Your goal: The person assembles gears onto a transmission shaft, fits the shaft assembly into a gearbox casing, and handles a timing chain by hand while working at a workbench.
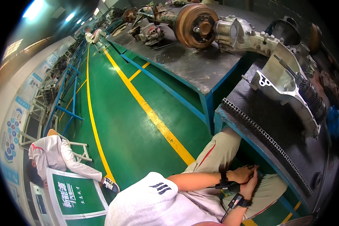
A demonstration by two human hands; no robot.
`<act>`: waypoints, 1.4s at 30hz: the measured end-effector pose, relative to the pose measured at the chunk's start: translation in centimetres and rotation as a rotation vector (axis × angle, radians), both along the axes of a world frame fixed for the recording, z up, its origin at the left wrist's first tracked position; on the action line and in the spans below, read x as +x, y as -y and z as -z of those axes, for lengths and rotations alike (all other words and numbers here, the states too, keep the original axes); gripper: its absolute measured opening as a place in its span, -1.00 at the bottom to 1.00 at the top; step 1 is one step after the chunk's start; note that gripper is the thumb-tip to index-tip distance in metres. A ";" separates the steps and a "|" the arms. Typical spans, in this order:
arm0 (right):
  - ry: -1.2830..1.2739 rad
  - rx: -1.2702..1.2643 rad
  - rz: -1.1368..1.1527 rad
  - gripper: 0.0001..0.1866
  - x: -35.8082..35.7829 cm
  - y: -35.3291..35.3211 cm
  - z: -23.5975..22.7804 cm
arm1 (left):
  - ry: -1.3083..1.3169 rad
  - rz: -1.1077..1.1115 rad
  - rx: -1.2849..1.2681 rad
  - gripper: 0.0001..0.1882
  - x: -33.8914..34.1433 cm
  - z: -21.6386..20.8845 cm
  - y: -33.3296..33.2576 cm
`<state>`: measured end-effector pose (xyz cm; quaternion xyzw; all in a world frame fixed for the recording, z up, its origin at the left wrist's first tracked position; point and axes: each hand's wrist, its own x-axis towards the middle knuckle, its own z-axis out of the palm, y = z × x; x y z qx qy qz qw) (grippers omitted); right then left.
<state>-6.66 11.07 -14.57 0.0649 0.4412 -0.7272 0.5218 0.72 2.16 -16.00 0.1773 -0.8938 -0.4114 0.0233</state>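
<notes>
Both of my hands are together over my lap, beside the near edge of the metal workbench (214,81). My left hand (240,174) is curled, with its fingertips against my right hand (249,185). The right fingers are bent in toward the left ones; whatever lies between them, if anything, is hidden. Dark straps with small devices circle both wrists. On the bench beyond my hands, a metal chain (265,139) lies along the edge. Behind it stands an opened silver gearbox housing (280,90) with gear parts (309,94) inside.
A rusty brake drum (196,26) and a smaller mechanical assembly (150,33) rest farther back. Yellow lines (150,115) cross the green floor. At left, a seated person (56,152) leans beside a green framed board (79,194); another person (95,36) sits far off.
</notes>
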 end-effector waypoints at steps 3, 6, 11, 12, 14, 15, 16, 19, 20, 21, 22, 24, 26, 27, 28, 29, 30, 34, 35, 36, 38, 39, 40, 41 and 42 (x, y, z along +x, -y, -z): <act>-0.038 -0.021 -0.007 -0.49 -0.6 0.3 -0.4 | 0.139 -0.005 0.285 -0.23 0.4 -5.7 1.6; -0.150 -0.011 -0.011 -0.49 1.0 1.3 -1.6 | 0.173 0.071 0.479 -0.18 0.8 -6.1 2.9; -0.028 -0.111 -0.108 -0.56 1.0 2.0 -3.0 | 0.039 0.068 0.789 -0.29 1.1 -5.2 3.2; -0.064 -0.076 -0.074 -0.58 1.0 1.9 -2.6 | 0.030 0.062 0.802 -0.32 0.8 -5.1 3.2; -0.075 -0.060 -0.052 -0.62 0.8 1.7 -1.9 | 0.015 0.044 0.822 -0.37 0.5 -4.9 3.1; -0.088 -0.042 -0.036 -0.65 0.6 1.7 -1.6 | 0.009 0.037 0.831 -0.40 0.4 -4.8 3.0; -0.083 -0.039 -0.028 -0.65 0.7 1.4 -1.4 | 0.006 0.031 0.843 -0.43 0.5 -4.6 3.0; -0.084 0.038 0.017 -0.69 0.9 0.8 -0.7 | -0.001 0.020 0.871 -0.50 0.6 -4.4 2.5; -0.078 0.030 0.043 -0.71 1.1 0.7 -0.2 | 0.000 0.018 0.874 -0.53 0.6 -4.3 2.4; -0.072 0.023 0.068 -0.72 1.0 0.5 0.2 | -0.002 0.012 0.868 -0.55 0.4 -4.3 2.5; -0.067 0.024 0.074 -0.72 1.1 0.4 0.0 | -0.005 0.005 0.871 -0.56 0.5 -4.1 2.4; -0.041 0.015 0.049 -0.73 1.0 0.4 -0.4 | -0.013 -0.013 0.880 -0.59 0.6 -3.9 2.1; -0.043 0.047 0.084 -0.73 0.8 0.6 -0.5 | -0.044 -0.009 0.943 -0.60 -0.3 -5.6 2.3; -0.045 0.080 0.110 -0.74 0.6 0.6 -0.6 | -0.044 0.003 0.931 -0.60 -0.6 -6.8 2.5; -0.045 0.087 0.104 -0.74 0.5 0.5 -1.0 | -0.045 -0.003 0.929 -0.61 -0.6 -6.5 2.3; -0.112 0.049 0.076 -0.76 0.6 0.7 -1.7 | -0.046 -0.013 0.922 -0.61 -0.4 -6.2 2.2; -0.178 0.010 0.049 -0.77 0.8 0.8 -2.1 | -0.013 -0.056 0.888 -0.60 -0.6 -3.8 1.9; -0.112 0.047 0.075 -0.78 2.3 1.1 -2.3 | -0.015 -0.058 0.712 -0.60 -0.2 2.2 1.4; -0.123 -0.008 0.096 -0.77 1.8 1.2 -1.4 | -0.018 -0.042 0.711 -0.60 -0.6 0.9 1.6; -0.136 -0.064 0.115 -0.77 1.3 1.3 -0.6 | -0.105 -0.002 0.681 -0.60 -0.9 -0.4 1.7; -0.109 -0.057 0.158 -0.76 1.4 1.3 0.1 | -0.192 0.001 0.657 -0.60 -0.9 -2.2 1.7; -0.081 -0.051 0.206 -0.75 1.7 1.2 0.3 | -0.033 0.004 0.624 -0.58 -1.1 -2.6 1.8; -0.072 -0.048 0.185 -0.75 1.8 1.3 0.0 | 0.128 0.002 0.590 -0.57 -1.0 -2.5 2.0; -0.107 -0.045 0.122 -0.75 1.3 1.3 -0.8 | 0.124 -0.017 0.590 -0.57 -0.9 -2.0 1.9; -0.142 -0.043 0.059 -0.74 1.1 1.6 -1.4 | -0.054 -0.040 0.578 -0.56 -0.6 -1.6 1.5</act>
